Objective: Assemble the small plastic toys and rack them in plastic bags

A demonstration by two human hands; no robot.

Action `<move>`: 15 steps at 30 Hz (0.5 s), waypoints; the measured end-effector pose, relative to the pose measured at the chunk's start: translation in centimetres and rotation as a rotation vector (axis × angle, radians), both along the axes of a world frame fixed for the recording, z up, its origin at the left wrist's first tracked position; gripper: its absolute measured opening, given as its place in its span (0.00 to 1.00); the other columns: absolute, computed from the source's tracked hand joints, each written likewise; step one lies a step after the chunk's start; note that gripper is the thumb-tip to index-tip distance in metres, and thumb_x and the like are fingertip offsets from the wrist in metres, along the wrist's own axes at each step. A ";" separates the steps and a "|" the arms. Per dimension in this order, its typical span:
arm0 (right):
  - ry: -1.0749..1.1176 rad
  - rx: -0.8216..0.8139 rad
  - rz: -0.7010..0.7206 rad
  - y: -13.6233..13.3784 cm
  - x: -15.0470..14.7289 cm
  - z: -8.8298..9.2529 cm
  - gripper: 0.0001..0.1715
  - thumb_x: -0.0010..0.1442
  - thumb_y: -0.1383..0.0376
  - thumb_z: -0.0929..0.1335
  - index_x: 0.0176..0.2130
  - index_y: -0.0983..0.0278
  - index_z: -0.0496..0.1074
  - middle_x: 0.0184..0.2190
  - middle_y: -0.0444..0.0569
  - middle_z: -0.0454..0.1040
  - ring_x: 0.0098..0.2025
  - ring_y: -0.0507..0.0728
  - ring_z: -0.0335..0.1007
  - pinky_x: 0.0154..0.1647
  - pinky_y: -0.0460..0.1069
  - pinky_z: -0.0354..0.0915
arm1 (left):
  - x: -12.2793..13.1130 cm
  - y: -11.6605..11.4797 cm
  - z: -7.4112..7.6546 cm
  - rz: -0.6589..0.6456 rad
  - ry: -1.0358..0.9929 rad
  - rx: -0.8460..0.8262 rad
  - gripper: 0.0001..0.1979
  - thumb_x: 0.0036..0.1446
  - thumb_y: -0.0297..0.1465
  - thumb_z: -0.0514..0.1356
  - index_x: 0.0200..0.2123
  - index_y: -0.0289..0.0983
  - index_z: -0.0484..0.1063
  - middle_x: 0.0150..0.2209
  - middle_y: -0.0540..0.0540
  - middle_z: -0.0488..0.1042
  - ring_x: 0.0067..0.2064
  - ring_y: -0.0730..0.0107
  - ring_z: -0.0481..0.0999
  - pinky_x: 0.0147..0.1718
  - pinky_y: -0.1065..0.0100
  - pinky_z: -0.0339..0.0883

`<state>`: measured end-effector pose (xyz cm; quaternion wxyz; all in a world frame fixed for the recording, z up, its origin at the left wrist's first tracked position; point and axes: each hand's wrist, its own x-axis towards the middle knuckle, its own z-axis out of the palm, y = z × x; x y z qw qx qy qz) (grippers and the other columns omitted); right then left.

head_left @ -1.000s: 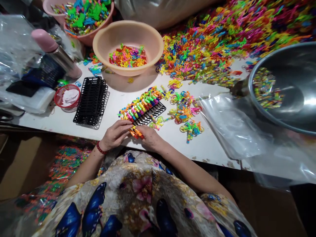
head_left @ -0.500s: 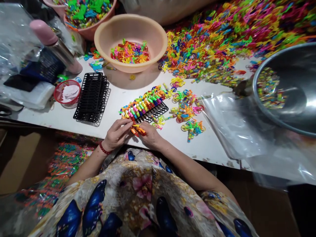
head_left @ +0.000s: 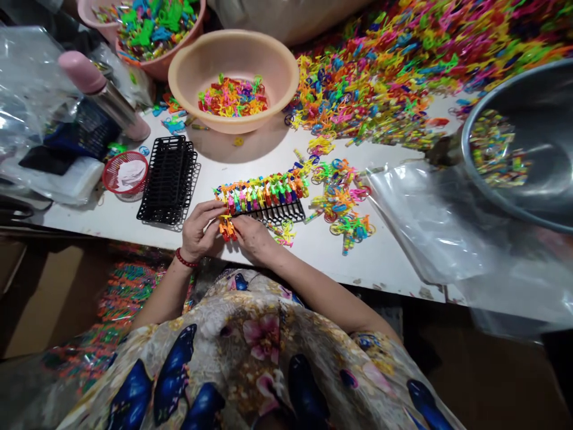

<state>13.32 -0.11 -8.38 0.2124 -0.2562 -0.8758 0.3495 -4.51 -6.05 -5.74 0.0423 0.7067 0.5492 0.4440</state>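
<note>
A black plastic rack (head_left: pixel 286 212) lies on the white table in front of me, its upper side lined with rows of small bright plastic toys (head_left: pixel 268 192). At its left end, my left hand (head_left: pixel 199 232) is closed, with its fingertips on the toys there. My right hand (head_left: pixel 254 237) pinches at a small orange-and-red plastic toy (head_left: pixel 227 228) at the rack's near left corner. The fingers partly hide that toy and the rack's end. Just right of my right hand lie loose yellow, green and pink toys (head_left: pixel 285 233).
Left of the rack are stacked black racks (head_left: pixel 168 179), a red basket (head_left: pixel 128 173) and a pink-capped flask (head_left: pixel 105 95). Behind stands a peach basin (head_left: pixel 233 48) of toys. A colourful heap (head_left: pixel 380 83), clear bags (head_left: pixel 430 233) and a metal bowl (head_left: pixel 546 155) fill the right.
The loaded rack has turned so that it lies more level across the table. Both hands have shifted left with its near end, and the orange-and-red toy between them now points more straight toward me.
</note>
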 end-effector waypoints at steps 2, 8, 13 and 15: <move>-0.047 0.000 0.003 0.3 0.0 0.4 0.10 0.69 0.70 0.62 0.42 0.66 0.73 0.39 0.53 0.74 0.41 0.57 0.68 0.47 0.50 0.64 | 0.1 -0.5 -0.2 0.059 0.051 0.050 0.22 0.68 0.36 0.50 0.62 0.41 0.68 0.56 0.39 0.73 0.58 0.58 0.72 0.58 0.52 0.67; -0.116 -0.009 0.008 1.1 0.1 0.2 0.09 0.67 0.72 0.63 0.43 0.66 0.73 0.40 0.53 0.74 0.41 0.57 0.69 0.45 0.50 0.65 | 1.0 -1.5 -0.6 -0.102 0.352 -0.019 0.28 0.68 0.39 0.50 0.69 0.40 0.59 0.64 0.37 0.68 0.68 0.52 0.63 0.64 0.49 0.56; -0.134 0.007 0.046 1.5 0.4 0.4 0.10 0.67 0.71 0.64 0.44 0.66 0.74 0.41 0.53 0.75 0.41 0.56 0.69 0.45 0.49 0.65 | 1.0 -1.4 -1.3 -0.073 0.362 -0.021 0.27 0.68 0.37 0.53 0.68 0.40 0.60 0.64 0.37 0.69 0.69 0.55 0.62 0.65 0.50 0.54; -0.179 0.040 0.032 1.3 0.3 0.3 0.10 0.67 0.70 0.64 0.45 0.67 0.74 0.41 0.54 0.74 0.41 0.57 0.69 0.45 0.50 0.65 | 0.9 -1.4 -1.6 -0.073 0.376 0.001 0.28 0.68 0.39 0.53 0.68 0.40 0.60 0.64 0.37 0.69 0.69 0.55 0.61 0.67 0.49 0.51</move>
